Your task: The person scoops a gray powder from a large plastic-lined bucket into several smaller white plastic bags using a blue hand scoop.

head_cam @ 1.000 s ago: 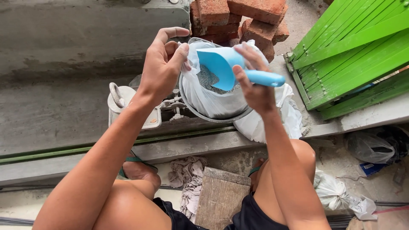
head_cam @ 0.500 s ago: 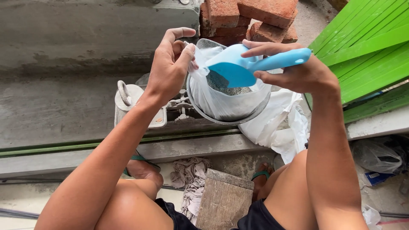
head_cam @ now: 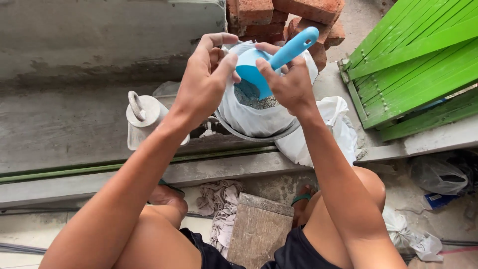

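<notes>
Head view, near to far. Closest are my bent knees above a wooden block (head_cam: pixel 260 230) and a crumpled rag (head_cam: pixel 219 204) on the floor. Beyond them both forearms reach over the concrete ledge (head_cam: pixel 89 189). My left hand (head_cam: pixel 204 84) pinches the rim of the white plastic bag (head_cam: pixel 249 114) between thumb and fingers, holding its mouth open. My right hand (head_cam: pixel 289 82) is closed around the blue scoop (head_cam: pixel 269 62), bowl dipped inside the bag and handle tilted up to the right. The bag, holding grey granules (head_cam: pixel 254 99), sits in a round metal basin (head_cam: pixel 249 135) on the ledge; a white lidded container (head_cam: pixel 144 117) stands just to its left. Farthest are stacked red bricks (head_cam: pixel 279 15) and green slatted panels (head_cam: pixel 418 60). In my judgement, scooping goes best with the rim held taut and the bowl kept level on lifting.
</notes>
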